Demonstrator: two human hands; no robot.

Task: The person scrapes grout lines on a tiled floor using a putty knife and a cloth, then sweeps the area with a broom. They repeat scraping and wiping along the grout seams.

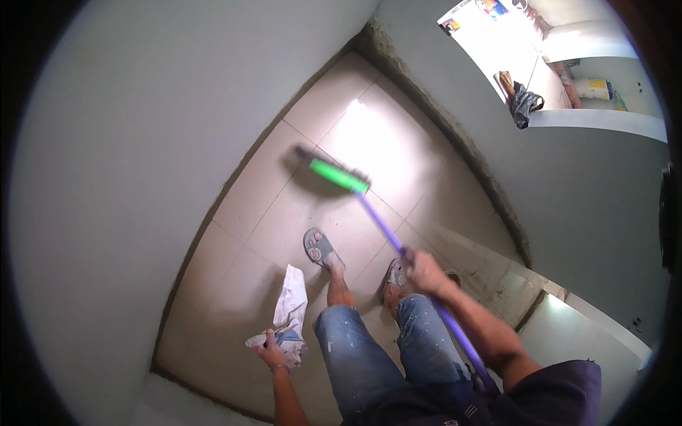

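Observation:
My right hand [423, 270] grips the purple pole [380, 220] of a broom, whose green head [337, 176] with dark bristles is slightly blurred over the pale floor tiles [249, 206], angled up and left of my feet. The lower part of the pole runs back beside my right arm. My left hand [270, 351], low on the left, holds a crumpled whitish cloth or sheet [290, 298] with a bluish-grey patch, hanging beside my left leg. My sandalled left foot [320, 248] and right foot [394, 284] stand on the tiles.
Grey walls [121, 142] with rough dark bases bound the floor on both sides. At the upper right an opening shows a bright tiled area, a black bag [526, 106] on its edge and a pale sack [591, 89]. A pale ledge [625, 326] runs along the lower right.

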